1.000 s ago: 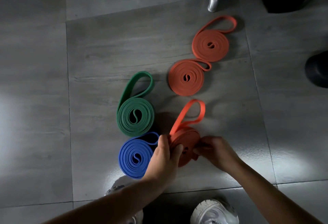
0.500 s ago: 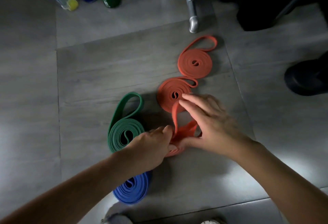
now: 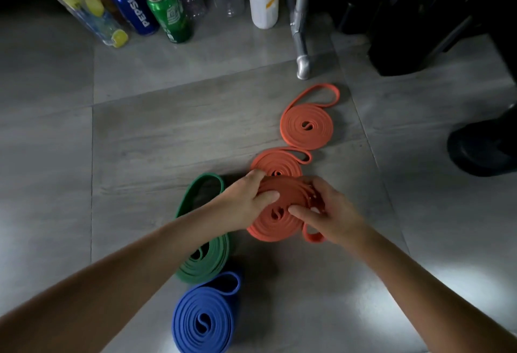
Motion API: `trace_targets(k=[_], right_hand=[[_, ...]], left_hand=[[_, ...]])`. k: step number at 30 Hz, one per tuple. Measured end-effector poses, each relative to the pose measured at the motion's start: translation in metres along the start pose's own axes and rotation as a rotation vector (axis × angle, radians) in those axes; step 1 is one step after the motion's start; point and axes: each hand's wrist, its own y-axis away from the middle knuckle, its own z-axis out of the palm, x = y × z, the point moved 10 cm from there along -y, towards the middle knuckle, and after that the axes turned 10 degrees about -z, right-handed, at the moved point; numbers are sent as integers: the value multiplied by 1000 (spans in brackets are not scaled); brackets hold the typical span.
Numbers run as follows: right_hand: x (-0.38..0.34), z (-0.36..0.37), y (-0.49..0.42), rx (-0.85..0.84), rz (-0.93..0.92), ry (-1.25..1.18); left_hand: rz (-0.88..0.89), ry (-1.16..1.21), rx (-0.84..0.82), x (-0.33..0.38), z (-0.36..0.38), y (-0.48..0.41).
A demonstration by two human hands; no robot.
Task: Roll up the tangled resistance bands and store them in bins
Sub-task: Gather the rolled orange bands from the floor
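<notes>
Left hand (image 3: 246, 201) and right hand (image 3: 333, 212) both grip the flat coiled orange rubber resistance band (image 3: 272, 225) by its edges, thumbs on its face, low over the grey tiled floor (image 3: 156, 134), just beside a second orange coil (image 3: 279, 161), the green rolled band (image 3: 208, 261) at its left.

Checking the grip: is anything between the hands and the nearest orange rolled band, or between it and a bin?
Nothing visible. The left hand and right hand both grip the nearest orange rolled rubber band directly. No bin is in view, so that path cannot be judged.
</notes>
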Motion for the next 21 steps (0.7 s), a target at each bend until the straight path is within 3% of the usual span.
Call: trace_targets(k=[3,6,7,10,11,15,17,21], right_hand=[[4,2,-30,17,48,-145],[-6,-5,-75,-61,9,186],[-6,-3,-87,-116,15,292],[9,10,-103,-315,60,577],[16,12,-104,-348,87,641],[8,7,-114,-345,19,860],[6,10,-117,-376,7,854],[16,15,-111,-409,101,707]], left_hand=[[-168,336,70,-25,0,-28],[-370,797,119,-50,12,-47],[-441,806,147,-58,15,-50],[-591,421,248,-73,20,-51],[-628,430,271,-75,26,-48],[-881,972,179,-96,80,-33],[-896,1243,120,-95,93,-33],[-811,1313,107,-91,85,-37]])
